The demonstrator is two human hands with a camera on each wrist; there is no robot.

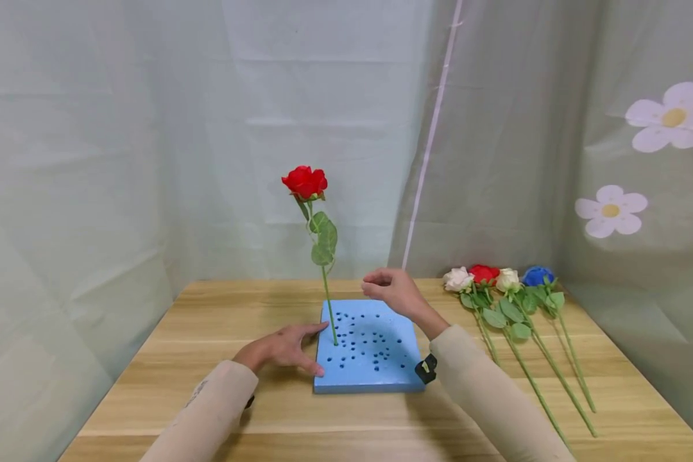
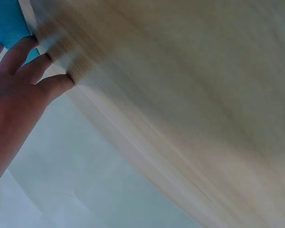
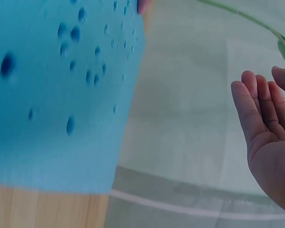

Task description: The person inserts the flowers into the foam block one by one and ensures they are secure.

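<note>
A red artificial rose (image 1: 305,183) stands nearly upright, tilted slightly left, its green stem (image 1: 328,301) in a hole of the blue foam board (image 1: 358,378). Many small holes dot the board's top, also seen in the right wrist view. My left hand (image 1: 289,346) rests at the board's left edge, thumb and fingers spread and touching it. Above the board's far right part hovers my right hand (image 1: 398,292), fingers loosely bent and holding nothing. In the right wrist view that hand (image 3: 270,128) is apart from the rose's stem and leaves.
On the table's right side lie a pale pink rose (image 1: 458,280), another red rose (image 1: 484,274), a cream rose (image 1: 507,280) and a blue rose (image 1: 537,276), stems toward me. The wooden table (image 1: 208,321) is enclosed by grey curtains (image 1: 335,96).
</note>
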